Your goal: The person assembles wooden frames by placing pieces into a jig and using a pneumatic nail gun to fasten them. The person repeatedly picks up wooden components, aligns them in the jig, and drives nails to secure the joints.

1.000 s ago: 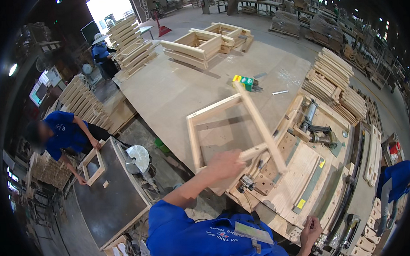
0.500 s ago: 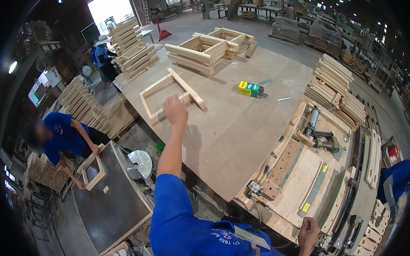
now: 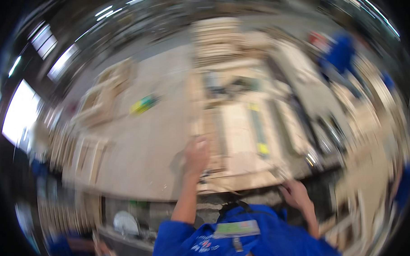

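The whole picture is smeared by motion. My left hand (image 3: 197, 153) is over the left side of a wooden jig (image 3: 240, 140), near the brown tabletop (image 3: 133, 153); its fingers are too blurred to read. Low at the jig's front right corner is my right hand (image 3: 296, 193), close to or touching the edge; what its fingers hold, if anything, does not show. Grey-green strips with yellow marks (image 3: 259, 130) lie along the jig. Toward its far end sits a dark power tool (image 3: 233, 85).
On the tabletop are a wooden frame (image 3: 89, 158) at left, stacked frames (image 3: 102, 93) farther back, and a yellow-green box (image 3: 143, 104). Wooden pieces (image 3: 216, 39) are piled beyond the jig. A saw blade (image 3: 126, 222) stands at lower left. Blue-clad people (image 3: 340, 55) are around.
My view has swung right, toward the jig. My left hand has left the wooden frame and come over to the jig's left side. My right hand is now at the jig's front edge.
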A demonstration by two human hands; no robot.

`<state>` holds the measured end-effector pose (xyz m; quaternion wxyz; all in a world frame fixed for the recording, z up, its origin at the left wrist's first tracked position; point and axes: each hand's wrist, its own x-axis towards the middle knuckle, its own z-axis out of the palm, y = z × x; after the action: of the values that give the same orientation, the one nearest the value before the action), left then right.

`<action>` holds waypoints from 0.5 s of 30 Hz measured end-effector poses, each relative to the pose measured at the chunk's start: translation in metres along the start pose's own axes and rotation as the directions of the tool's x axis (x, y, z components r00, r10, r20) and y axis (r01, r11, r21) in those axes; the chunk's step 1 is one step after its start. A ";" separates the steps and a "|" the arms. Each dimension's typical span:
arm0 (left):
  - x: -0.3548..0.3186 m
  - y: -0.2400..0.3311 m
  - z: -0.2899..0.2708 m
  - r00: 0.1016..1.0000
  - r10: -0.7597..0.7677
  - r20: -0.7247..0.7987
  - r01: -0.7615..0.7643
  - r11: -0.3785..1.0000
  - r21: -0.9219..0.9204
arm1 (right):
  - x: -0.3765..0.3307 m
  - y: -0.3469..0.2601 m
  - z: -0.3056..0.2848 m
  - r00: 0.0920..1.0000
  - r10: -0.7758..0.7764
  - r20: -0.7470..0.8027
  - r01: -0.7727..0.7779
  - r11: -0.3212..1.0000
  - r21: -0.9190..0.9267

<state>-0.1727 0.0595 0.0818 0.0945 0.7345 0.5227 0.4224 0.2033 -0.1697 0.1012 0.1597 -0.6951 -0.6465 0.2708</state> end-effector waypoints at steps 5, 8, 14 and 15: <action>-0.044 0.107 0.046 0.991 0.034 0.128 -0.016 0.991 -0.135 | -0.070 0.069 -0.005 0.993 0.087 -0.076 -0.079 0.991 0.108; -0.067 0.146 0.098 0.939 0.059 0.338 0.033 0.965 -0.261 | -0.131 0.114 -0.037 0.933 0.316 -0.172 -0.274 0.934 0.231; -0.094 0.227 0.140 0.744 0.267 0.612 -0.037 0.932 -0.362 | -0.238 0.263 -0.069 0.382 0.656 -0.651 -0.629 0.700 0.336; -0.106 0.244 0.146 0.724 0.303 0.620 -0.068 0.926 -0.372 | -0.260 0.289 -0.094 0.319 0.713 -0.624 -0.735 0.602 0.313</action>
<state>0.0898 -0.0922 0.0774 0.3508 0.8597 0.3001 0.2186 0.4888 -0.4463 0.0554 0.2425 -0.9568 -0.1588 0.0201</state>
